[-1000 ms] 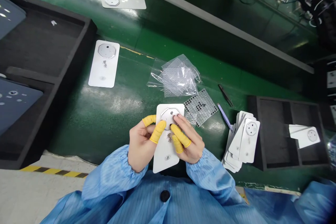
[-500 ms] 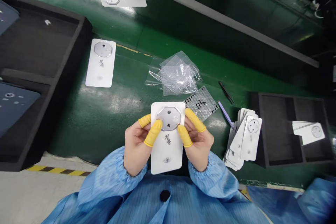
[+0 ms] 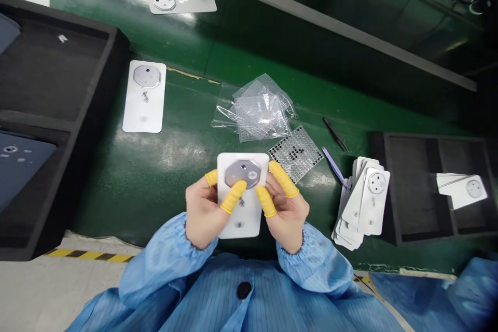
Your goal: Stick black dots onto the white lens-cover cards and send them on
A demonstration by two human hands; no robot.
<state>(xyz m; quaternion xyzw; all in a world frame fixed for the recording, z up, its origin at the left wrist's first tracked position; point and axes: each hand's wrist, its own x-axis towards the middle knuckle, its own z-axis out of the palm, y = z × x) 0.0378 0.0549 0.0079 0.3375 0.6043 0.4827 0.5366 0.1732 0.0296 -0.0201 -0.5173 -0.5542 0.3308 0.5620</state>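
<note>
Between both hands I hold a white rounded panel [image 3: 249, 218] with a silver octagonal plate near its top and dark printed characters below. My left hand [image 3: 206, 212] is closed on its left side, the yellow-cotted thumb pressing over the plate's lower edge. My right hand [image 3: 286, 207] grips the right edge, with yellow finger cots on thumb and index finger. Behind the panel lies a clear sheet of small black dots [image 3: 298, 153], partly hidden by the right fingers. Clear plastic bags [image 3: 262, 111] lie just beyond it.
At right are black tweezers [image 3: 335, 134], a purple tool [image 3: 333, 166], a stack of white panels [image 3: 373, 202] and a black tray [image 3: 418, 233]. A larger black tray [image 3: 83, 98] with dark panels stands at left. Other white panels [image 3: 144, 109] lie on the green table [image 3: 175, 166].
The held panel has shifted slightly left and tilted, looking shorter now. My left thumb has slid right across the lower part of the octagonal plate.
</note>
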